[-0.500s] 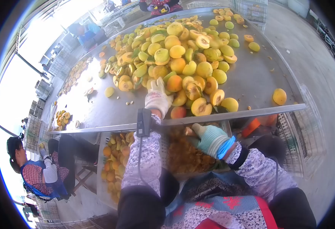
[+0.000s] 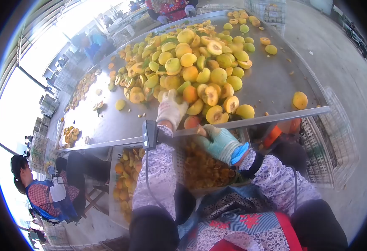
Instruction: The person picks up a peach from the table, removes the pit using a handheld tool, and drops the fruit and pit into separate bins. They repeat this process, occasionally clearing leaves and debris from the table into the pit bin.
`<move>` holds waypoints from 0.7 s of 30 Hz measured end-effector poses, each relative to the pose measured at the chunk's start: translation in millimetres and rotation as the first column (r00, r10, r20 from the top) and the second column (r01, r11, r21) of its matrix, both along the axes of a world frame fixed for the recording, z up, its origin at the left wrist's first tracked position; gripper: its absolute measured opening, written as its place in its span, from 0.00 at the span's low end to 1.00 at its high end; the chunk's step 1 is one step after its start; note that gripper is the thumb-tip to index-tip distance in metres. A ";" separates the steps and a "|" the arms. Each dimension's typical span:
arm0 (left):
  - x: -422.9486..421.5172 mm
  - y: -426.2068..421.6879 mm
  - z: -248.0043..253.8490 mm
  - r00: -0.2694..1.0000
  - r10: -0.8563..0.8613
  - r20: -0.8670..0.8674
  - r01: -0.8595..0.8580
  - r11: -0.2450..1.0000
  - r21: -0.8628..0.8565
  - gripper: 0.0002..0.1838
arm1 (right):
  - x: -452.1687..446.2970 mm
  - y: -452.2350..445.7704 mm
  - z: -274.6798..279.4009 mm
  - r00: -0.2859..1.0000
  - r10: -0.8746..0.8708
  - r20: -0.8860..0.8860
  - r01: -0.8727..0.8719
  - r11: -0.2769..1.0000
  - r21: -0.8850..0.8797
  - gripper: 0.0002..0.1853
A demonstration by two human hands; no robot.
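My left hand [image 2: 172,110], in a white glove, reaches over the table's near edge into a heap of yellow peaches [image 2: 187,60], some whole and some halved. Its fingers curl against a peach at the heap's near side, partly hidden by the glove. Below the table edge, my right hand [image 2: 219,143] wears a teal-striped glove with a blue band at the wrist. Its fingers are bent together with the thumb, and what they hold I cannot make out. Under it stands a crate of brownish, blurred pieces [image 2: 208,169]. Left of that, another crate holds peach pieces [image 2: 127,175].
The metal table [image 2: 282,90] has a raised rim across my front. A single peach [image 2: 300,100] lies near its right corner. White crates [image 2: 332,142] stand at the right. A seated person [image 2: 51,190] is at the left; another person [image 2: 173,10] stands across the table.
My left hand's fingers have curled in at the heap. My right hand has risen slightly and moved left toward the table rim. The view has shifted a little.
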State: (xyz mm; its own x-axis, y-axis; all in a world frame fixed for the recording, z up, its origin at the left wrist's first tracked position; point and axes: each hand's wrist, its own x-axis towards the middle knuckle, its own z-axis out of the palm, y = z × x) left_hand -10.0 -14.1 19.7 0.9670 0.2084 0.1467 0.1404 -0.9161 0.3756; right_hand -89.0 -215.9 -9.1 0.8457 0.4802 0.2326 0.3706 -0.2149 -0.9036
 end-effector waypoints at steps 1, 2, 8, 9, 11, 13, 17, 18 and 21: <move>-9.8 -6.1 4.6 1.000 -0.017 0.004 0.017 1.000 -0.007 0.34 | 1.0 -1.0 6.1 0.998 -0.004 -0.064 0.003 1.000 -0.024 0.16; -13.2 -5.1 2.7 1.000 -0.020 0.009 0.020 1.000 -0.004 0.34 | 2.7 -1.4 10.2 0.992 -0.011 -0.126 0.005 0.999 -0.045 0.16; -14.2 -1.1 -11.7 0.984 -0.179 -0.006 0.179 0.984 0.016 0.32 | 5.6 0.4 9.4 0.979 -0.036 -0.202 0.058 0.993 0.102 0.15; -10.3 2.6 -15.0 0.984 -0.179 -0.005 0.179 0.984 0.015 0.32 | 6.0 2.7 8.3 0.979 -0.036 -0.200 0.058 0.993 0.102 0.15; -0.4 12.9 -17.4 0.963 -0.261 -0.070 0.262 0.965 0.002 0.33 | 9.9 8.1 3.1 0.954 -0.074 -0.289 0.142 0.965 0.220 0.14; -1.9 9.5 -1.4 0.971 -0.217 -0.101 0.209 0.974 -0.082 0.32 | 13.4 7.1 2.0 0.937 -0.036 -0.347 0.137 0.953 0.270 0.14; -14.0 17.0 5.0 0.988 -0.148 0.033 0.123 0.655 -0.745 0.25 | 25.5 2.4 -5.2 0.910 -0.096 -0.404 0.213 0.943 0.255 0.14; -28.4 11.0 17.9 1.000 -0.022 0.007 0.016 0.440 -0.898 0.23 | 25.4 0.0 1.2 0.909 -0.099 -0.406 0.217 0.941 0.258 0.14; -36.7 15.5 3.1 0.997 0.052 0.055 0.039 0.268 -0.963 0.21 | 20.0 0.3 19.1 0.846 -0.103 -0.524 0.232 0.955 0.187 0.14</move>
